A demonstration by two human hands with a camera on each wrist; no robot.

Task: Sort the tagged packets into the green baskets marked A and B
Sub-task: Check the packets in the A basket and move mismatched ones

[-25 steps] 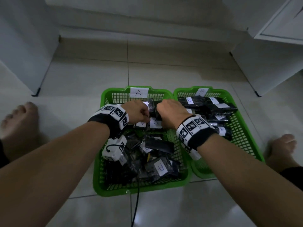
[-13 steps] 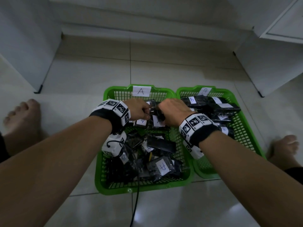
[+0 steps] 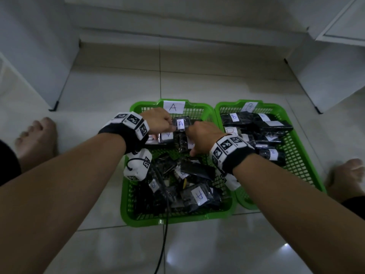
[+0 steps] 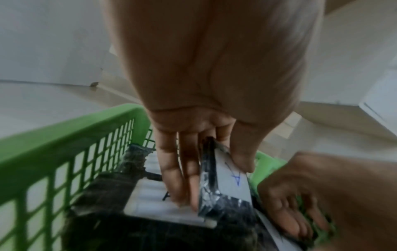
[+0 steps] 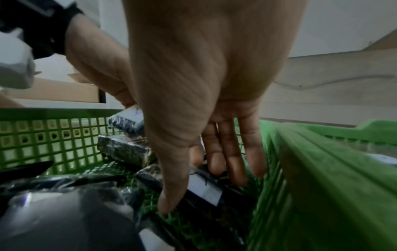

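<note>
Two green baskets stand side by side on the floor: basket A [image 3: 177, 221] on the left, basket B [image 3: 302, 147] on the right. Both hold black packets with white letter tags. My left hand [image 3: 169, 125] pinches a black packet tagged A [image 3: 180, 123] between thumb and fingers over the far end of basket A; the left wrist view shows this packet [image 4: 234, 176] in my left hand [image 4: 217, 181]. My right hand [image 3: 197, 143] reaches down by basket A's right wall. In the right wrist view, my right hand [image 5: 201, 191] has straight fingers and its thumb either side of a tagged packet [image 5: 204, 188] lying in the basket.
Basket A is heaped with several packets [image 3: 199, 194], and a black cable [image 3: 164, 230] runs out over its near rim. My bare feet [image 3: 37, 135] [image 3: 347, 175] flank the baskets. White cabinets [image 3: 327, 76] stand on both sides, with a step at the back.
My left hand has lifted the A packet a little and turned its tag up. My right hand has let go of it and dropped toward another packet by the basket's right wall.
</note>
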